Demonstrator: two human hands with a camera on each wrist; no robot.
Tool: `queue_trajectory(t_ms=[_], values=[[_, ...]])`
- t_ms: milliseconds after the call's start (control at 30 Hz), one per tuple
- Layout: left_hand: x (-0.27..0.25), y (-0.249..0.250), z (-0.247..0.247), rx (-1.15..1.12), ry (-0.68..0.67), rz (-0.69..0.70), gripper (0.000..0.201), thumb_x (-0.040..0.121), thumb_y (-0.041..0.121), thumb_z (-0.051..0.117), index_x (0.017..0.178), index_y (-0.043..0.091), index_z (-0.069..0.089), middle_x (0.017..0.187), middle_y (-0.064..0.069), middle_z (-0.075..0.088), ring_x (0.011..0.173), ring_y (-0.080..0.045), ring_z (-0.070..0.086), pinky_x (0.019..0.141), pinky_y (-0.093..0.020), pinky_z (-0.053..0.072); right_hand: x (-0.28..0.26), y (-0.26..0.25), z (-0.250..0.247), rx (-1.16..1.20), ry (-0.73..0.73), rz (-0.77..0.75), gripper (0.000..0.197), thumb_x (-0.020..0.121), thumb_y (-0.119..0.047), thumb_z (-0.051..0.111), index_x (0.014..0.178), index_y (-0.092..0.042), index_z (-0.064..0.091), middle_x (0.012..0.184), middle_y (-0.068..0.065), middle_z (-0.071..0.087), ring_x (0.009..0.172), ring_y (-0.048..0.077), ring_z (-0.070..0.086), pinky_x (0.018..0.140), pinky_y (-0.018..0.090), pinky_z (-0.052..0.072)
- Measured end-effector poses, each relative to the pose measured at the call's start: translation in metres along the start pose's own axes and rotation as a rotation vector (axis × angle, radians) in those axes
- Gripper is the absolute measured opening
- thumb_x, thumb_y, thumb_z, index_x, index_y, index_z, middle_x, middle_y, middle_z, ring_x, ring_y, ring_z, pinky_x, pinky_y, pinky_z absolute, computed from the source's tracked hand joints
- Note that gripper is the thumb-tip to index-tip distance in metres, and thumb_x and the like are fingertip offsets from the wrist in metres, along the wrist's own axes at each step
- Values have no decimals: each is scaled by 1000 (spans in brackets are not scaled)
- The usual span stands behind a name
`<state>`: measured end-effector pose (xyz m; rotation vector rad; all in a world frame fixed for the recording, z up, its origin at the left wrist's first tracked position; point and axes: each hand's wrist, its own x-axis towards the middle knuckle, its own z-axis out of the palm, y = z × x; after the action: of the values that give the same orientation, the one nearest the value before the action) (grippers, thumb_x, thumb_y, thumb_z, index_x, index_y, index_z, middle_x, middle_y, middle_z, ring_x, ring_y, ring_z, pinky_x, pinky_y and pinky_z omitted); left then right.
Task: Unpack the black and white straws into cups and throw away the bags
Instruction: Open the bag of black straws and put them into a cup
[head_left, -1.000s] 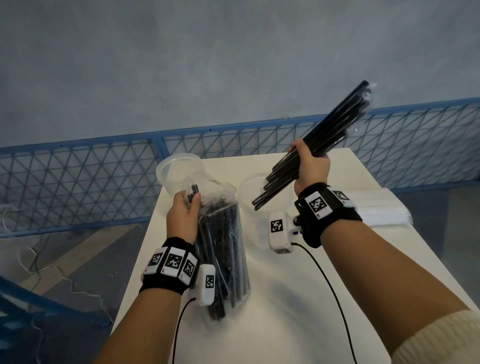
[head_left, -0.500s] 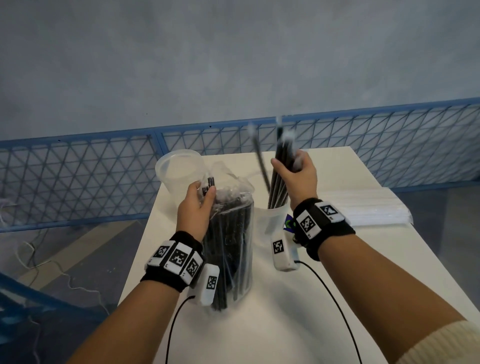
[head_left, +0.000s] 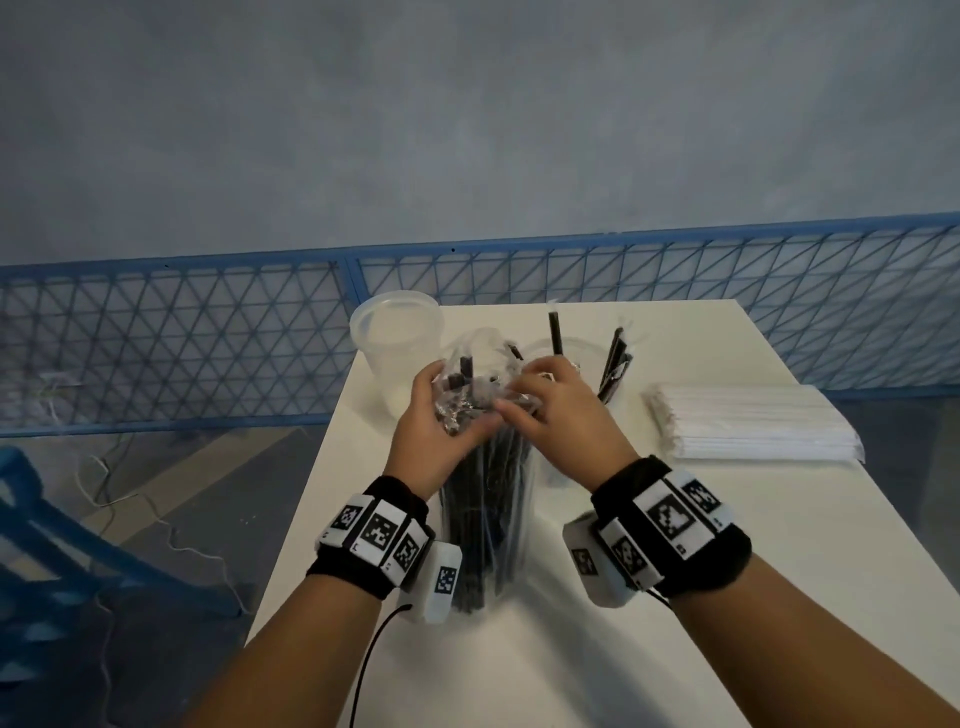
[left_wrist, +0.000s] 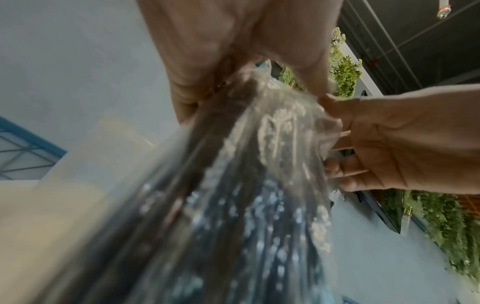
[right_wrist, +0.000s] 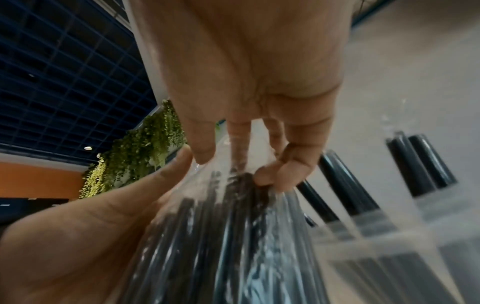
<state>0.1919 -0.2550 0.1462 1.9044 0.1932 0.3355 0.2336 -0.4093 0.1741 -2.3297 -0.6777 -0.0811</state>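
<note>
Head view: clear bag (head_left: 485, 519) of black straws (head_left: 478, 499) standing upright on white table (head_left: 649, 597), near its left edge, mouth up. Left hand (head_left: 436, 441) curled round bag's upper left side, thumb across crinkled plastic near the mouth. Right hand (head_left: 563, 421) at bag's top from the right, fingertips bent into the opening, pinching plastic among straw ends. Just behind right hand, clear cup (head_left: 574, 358) holding several loose black straws (head_left: 615, 364), leaning right, one upright. Farther left, at far left corner of table, second clear cup (head_left: 395, 338), straw-free. At right, well apart from hands, flat pack of white straws (head_left: 753, 426) lying on table. Beyond table, blue mesh fence (head_left: 182, 343) and grey wall. Left wrist view: blurred bag (left_wrist: 259, 185) with dark straws filling frame from below; left hand (left_wrist: 233, 51) gripping bunched plastic at top, right hand (left_wrist: 402, 139) coming in from right with fingers curled against bag's edge. Right wrist view: right hand (right_wrist: 254, 82) above bag (right_wrist: 233, 236), fingertips (right_wrist: 270, 174) pinching the plastic rim over straw ends; left hand (right_wrist: 78, 236) wrapped round bag from lower left, thumb lying along film. At right, cup wall (right_wrist: 389, 246) with black straws (right_wrist: 345, 185) rising out of it, out of focus.
</note>
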Motion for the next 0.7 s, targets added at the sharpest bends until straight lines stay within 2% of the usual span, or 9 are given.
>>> queue_trajectory(t_ms=[100, 200, 300, 367, 433, 533, 600, 667, 700], values=[[-10, -8, -1, 83, -45, 9, 103, 57, 18, 88, 138, 21, 24, 108, 17, 51, 96, 2, 54, 75, 4, 39, -2, -5, -3, 77, 5, 1, 33, 95, -28, 49, 99, -2, 68, 107, 11, 59, 99, 22, 57, 79, 17, 32], [-17, -12, 1, 110, 33, 22, 91, 58, 18, 88, 132, 18, 34, 105, 13, 55, 93, -3, 57, 71, 5, 38, -1, -11, -9, -54, 19, 11, 26, 94, -23, 51, 94, -3, 67, 95, 13, 61, 90, 27, 57, 68, 22, 29], [-21, -11, 5, 78, 80, 16, 78, 60, 13, 87, 124, 15, 43, 97, 13, 56, 83, 8, 55, 66, 5, 38, -2, -17, -12, -182, -31, 61, 34, 84, -23, 65, 112, -7, 56, 115, 13, 48, 95, 29, 56, 80, 28, 40], [-22, -14, 5, 59, 97, 7, 72, 58, 16, 87, 117, 16, 46, 93, 13, 58, 83, 0, 57, 66, 3, 40, -2, -18, -13, -180, -112, 124, 54, 78, -24, 72, 123, -9, 45, 125, 14, 40, 101, 29, 55, 84, 27, 40], [-23, -19, 4, 58, 90, -2, 68, 56, 19, 89, 109, 21, 45, 91, 14, 59, 85, -6, 60, 67, -1, 43, -1, -16, -14, -126, -168, 151, 60, 76, -23, 74, 126, -11, 42, 127, 12, 47, 106, 26, 55, 80, 22, 37], [-25, -23, 1, 30, 47, -15, 71, 56, 19, 89, 108, 23, 40, 94, 14, 60, 89, -8, 61, 71, -8, 47, -2, -12, -13, -49, -149, 163, 55, 77, -14, 72, 127, -12, 48, 122, 9, 59, 98, 22, 59, 70, 14, 32], [-27, -22, 2, 11, 44, -20, 72, 57, 16, 88, 109, 23, 38, 96, 13, 59, 89, -7, 60, 69, -5, 46, -4, -11, -12, -38, -126, 154, 51, 79, -11, 69, 127, -13, 53, 122, 6, 61, 92, 19, 60, 75, 11, 35], [-28, -22, 2, 3, 59, -18, 72, 58, 15, 88, 109, 23, 38, 97, 10, 59, 89, -7, 59, 67, -1, 44, -7, -8, -9, 26, -99, 171, 45, 80, -5, 66, 124, -13, 58, 118, 8, 65, 92, 21, 64, 88, 22, 46], [-29, -22, 3, 2, 65, -19, 71, 58, 15, 87, 109, 23, 38, 97, 9, 59, 89, -8, 59, 66, 0, 43, -7, -7, -8, 98, -77, 198, 42, 80, -1, 63, 120, -12, 60, 112, 11, 67, 89, 23, 65, 84, 28, 52]])
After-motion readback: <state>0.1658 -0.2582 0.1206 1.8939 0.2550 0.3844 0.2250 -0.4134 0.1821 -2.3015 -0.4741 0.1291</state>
